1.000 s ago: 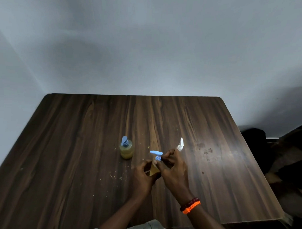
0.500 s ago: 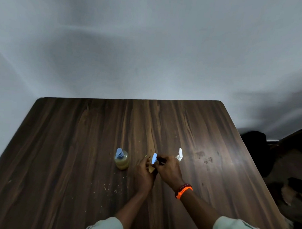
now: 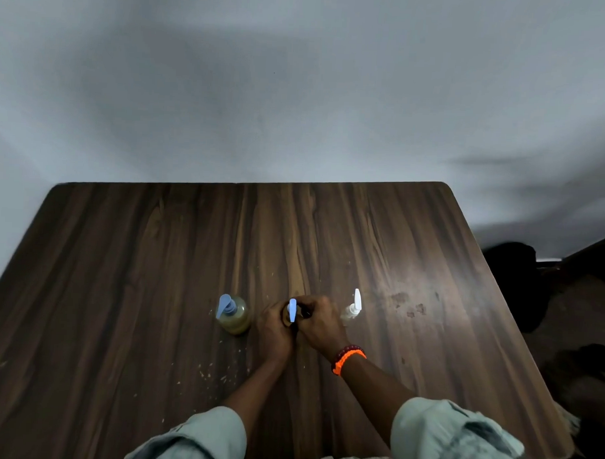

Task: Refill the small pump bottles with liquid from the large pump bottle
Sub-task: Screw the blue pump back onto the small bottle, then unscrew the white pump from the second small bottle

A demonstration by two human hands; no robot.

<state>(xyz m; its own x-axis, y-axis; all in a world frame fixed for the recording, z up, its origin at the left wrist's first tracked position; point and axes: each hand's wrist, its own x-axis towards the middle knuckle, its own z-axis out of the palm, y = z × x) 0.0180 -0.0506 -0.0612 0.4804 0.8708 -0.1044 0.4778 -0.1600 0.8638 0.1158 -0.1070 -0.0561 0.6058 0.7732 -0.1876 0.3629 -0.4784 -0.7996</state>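
- Head view, looking forward and down over a dark wood-grain table (image 3: 155, 275) set against a pale wall (image 3: 299, 92).
- Standing in a row near the middle of the table: large pump bottle (image 3: 235, 317) on the left, small pump bottle with a blue pump (image 3: 292, 310) in the middle, small clear bottle with a white pump (image 3: 352, 307) on the right.
- Large pump bottle sitting upright, holding yellowish liquid, topped with a blue pump head, standing free just beside the left hand.
- Left hand (image 3: 275, 331) wrapping around the body of the middle small bottle, fingers curling closed on it.
- Right hand (image 3: 320, 324) closing over the same bottle from the right side, fingertips gathering at the neck just under the blue pump; exact hold on the collar too small and dark to tell.
- Both hands pressing close together around that bottle, leaving only the blue pump nozzle and a sliver of the amber body showing between them.
- White-pump bottle standing upright just beside the right hand, nozzle pointing away; touching the hand or not, cannot tell.
- Wearing an orange band and dark red beads (image 3: 347, 357) on the right wrist.
- Showing pale grey-green sleeves (image 3: 451, 437) at the bottom edge.
- Lying scattered on the table near the left forearm: light crumbs (image 3: 213, 375).
- Showing dark stains (image 3: 410, 303) on the table, right of the white-pump bottle.
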